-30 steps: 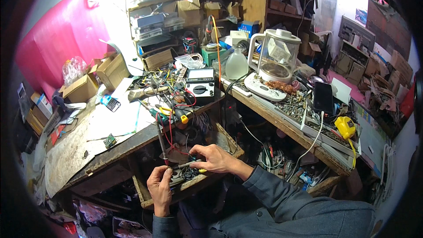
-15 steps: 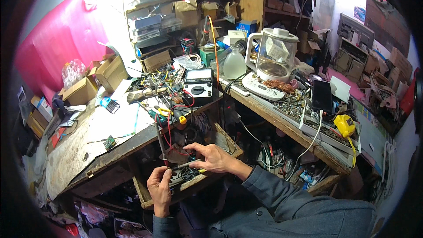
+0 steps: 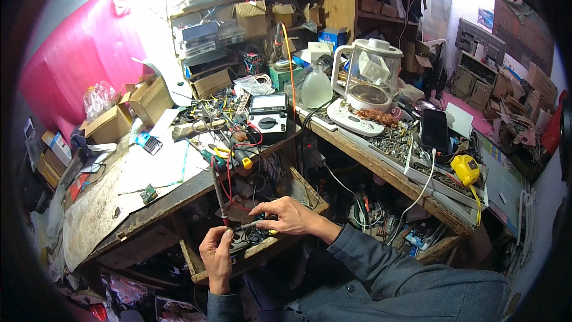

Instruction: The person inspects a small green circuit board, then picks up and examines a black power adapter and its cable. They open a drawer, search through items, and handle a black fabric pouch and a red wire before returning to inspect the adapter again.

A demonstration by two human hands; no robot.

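Observation:
Over the pulled-out drawer (image 3: 262, 249), my left hand (image 3: 217, 257) is pinched, thumb against forefinger, on something too small to make out. The dark red lower end of a slim grey rod (image 3: 217, 194) meets these fingertips; its upper end leans toward the bench edge. My right hand (image 3: 289, 217) holds a grey pen-shaped stick (image 3: 249, 225) between thumb and fingers, its far end pointing at the left fingertips. Red wires run down beside the rod. On the bench behind stands an analog multimeter (image 3: 268, 120) with a dial and red leads.
A yellow-handled tool (image 3: 243, 158) lies at the bench edge. Tangled wires and parts (image 3: 208, 104) cover the bench's back. On the right bench are a glass kettle (image 3: 374, 74), a clear bottle (image 3: 317, 88), a phone (image 3: 435, 130) and a yellow tape measure (image 3: 465, 169).
The right forefinger has come down closer to the grey stick. My left hand and the slim rod have stayed nearly in place.

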